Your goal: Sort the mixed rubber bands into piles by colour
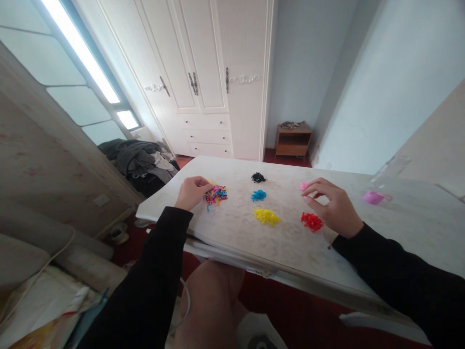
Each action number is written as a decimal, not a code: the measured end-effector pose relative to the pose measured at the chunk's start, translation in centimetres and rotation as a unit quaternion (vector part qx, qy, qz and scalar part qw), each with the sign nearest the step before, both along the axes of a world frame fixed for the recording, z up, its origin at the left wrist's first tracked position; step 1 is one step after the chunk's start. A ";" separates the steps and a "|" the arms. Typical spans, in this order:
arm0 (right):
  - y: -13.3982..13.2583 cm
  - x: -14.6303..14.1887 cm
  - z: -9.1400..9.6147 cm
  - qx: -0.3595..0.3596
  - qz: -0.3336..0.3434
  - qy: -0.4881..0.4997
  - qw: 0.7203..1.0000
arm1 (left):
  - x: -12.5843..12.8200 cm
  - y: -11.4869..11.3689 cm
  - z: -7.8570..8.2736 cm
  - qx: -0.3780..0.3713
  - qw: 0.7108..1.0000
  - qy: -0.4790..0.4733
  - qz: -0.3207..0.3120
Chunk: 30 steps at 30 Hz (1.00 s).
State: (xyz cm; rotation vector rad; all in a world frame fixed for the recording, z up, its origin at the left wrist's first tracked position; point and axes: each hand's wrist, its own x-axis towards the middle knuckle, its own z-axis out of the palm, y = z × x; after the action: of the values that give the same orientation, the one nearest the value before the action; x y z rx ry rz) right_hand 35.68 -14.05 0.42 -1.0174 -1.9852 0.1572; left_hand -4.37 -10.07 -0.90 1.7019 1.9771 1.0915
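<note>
At the left of the white table, my left hand [194,191] has its fingertips pinched together at the edge of a mixed pile [217,195] of small, thin coloured pieces. Whatever is between those fingers is too small to make out. Over a small pink pile [303,186], partly hidden by the fingers, my right hand [332,203] curves with thumb and forefinger nearly meeting. Just below it lies a red pile [311,222]. Between my hands are a black pile [258,178], a blue pile [258,195] and a yellow pile [267,216], each of one colour.
The white table [232,228] reaches from my lap toward a white wardrobe [243,116]. On its right side are a clear container [390,172] and a pink item [373,197]. Dark clothes [140,162] are heaped left of the table, and a small wooden cabinet [293,140] stands behind.
</note>
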 end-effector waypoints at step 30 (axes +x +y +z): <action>-0.3 -0.2 -0.1 -0.010 0.027 -0.016 0.999 | 0.1 -0.8 0.0 0.047 0.991 0.119 -0.033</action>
State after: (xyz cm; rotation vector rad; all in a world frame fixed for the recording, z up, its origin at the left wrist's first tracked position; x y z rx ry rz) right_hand 35.48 -14.39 0.34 -0.9847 -2.0445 0.1936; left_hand -4.29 -10.85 -0.92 2.0159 2.0184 1.0141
